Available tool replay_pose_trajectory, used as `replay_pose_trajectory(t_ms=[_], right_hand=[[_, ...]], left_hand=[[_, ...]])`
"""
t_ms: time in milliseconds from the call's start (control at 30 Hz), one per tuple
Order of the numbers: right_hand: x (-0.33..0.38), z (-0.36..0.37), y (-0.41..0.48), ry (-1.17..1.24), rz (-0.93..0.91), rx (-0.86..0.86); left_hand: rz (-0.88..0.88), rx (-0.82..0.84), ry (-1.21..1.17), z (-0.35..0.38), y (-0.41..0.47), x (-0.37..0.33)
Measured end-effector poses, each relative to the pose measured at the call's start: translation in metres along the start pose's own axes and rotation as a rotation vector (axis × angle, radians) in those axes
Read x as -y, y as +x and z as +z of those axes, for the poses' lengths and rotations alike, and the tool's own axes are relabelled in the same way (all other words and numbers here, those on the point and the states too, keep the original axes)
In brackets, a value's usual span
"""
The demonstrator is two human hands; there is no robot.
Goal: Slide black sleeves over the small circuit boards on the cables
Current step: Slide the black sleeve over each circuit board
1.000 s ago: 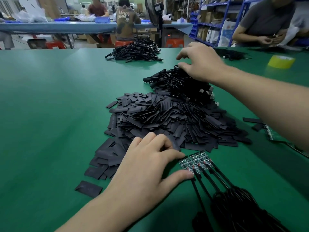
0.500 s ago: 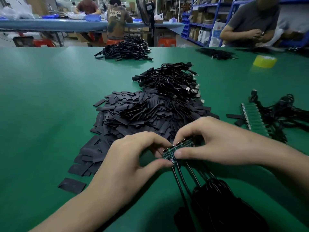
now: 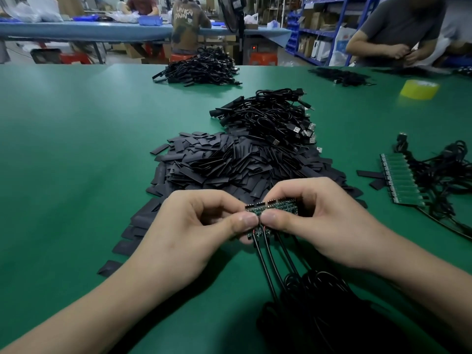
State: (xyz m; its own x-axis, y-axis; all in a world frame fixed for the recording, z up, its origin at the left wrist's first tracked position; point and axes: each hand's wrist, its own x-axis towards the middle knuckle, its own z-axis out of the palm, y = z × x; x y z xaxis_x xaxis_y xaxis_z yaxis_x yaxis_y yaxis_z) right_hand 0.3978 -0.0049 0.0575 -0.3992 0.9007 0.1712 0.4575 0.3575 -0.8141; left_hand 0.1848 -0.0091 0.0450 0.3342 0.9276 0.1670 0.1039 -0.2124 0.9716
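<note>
From the head camera, both hands meet low over the green table (image 3: 76, 154), just in front of the pile of black sleeves (image 3: 224, 164). The left hand (image 3: 194, 226) has its fingers curled, and its thumb and forefinger pinch the left end of a short strip of small circuit boards (image 3: 275, 206). The right hand (image 3: 324, 221) grips the same strip from the other side, thumb on the near face and fingers wrapped behind. The two thumb tips sit side by side, all but touching. The strip is held a little above the table, its green faces tipped towards the camera. No sleeve is on any board that I can see.

Thin black cables (image 3: 268, 261) run down from the near edge of the boards and end in a dark bundle of coils (image 3: 321, 305) lying on the table between the forearms.

The sleeves are flat black strips heaped loosely, with a few strays trailing towards the near left. Touching the far right side of the heap is a mound of USB cables (image 3: 270, 118) with metal plugs showing. Well to the right lies a second strip of boards (image 3: 401, 180) with its own tangle of leads.

Farther back sit another cable heap (image 3: 201, 70) and a yellow tape roll (image 3: 419, 89). A person in a grey shirt (image 3: 398, 24) stands at the far right corner, hands together.
</note>
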Motion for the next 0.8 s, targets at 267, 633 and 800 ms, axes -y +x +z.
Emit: replay_pose_trajectory(t_ms=[267, 633, 800], right_hand=[[-0.004, 0.000, 0.001, 0.264, 0.032, 0.071], [-0.011, 0.006, 0.001, 0.416, 0.082, 0.112], [-0.011, 0.009, 0.001, 0.485, 0.111, 0.118]], left_hand=[[-0.030, 0.028, -0.110, 0.001, 0.000, -0.003], [-0.086, 0.070, -0.145, -0.001, -0.001, -0.003], [-0.091, 0.083, -0.161, -0.001, -0.002, -0.004]])
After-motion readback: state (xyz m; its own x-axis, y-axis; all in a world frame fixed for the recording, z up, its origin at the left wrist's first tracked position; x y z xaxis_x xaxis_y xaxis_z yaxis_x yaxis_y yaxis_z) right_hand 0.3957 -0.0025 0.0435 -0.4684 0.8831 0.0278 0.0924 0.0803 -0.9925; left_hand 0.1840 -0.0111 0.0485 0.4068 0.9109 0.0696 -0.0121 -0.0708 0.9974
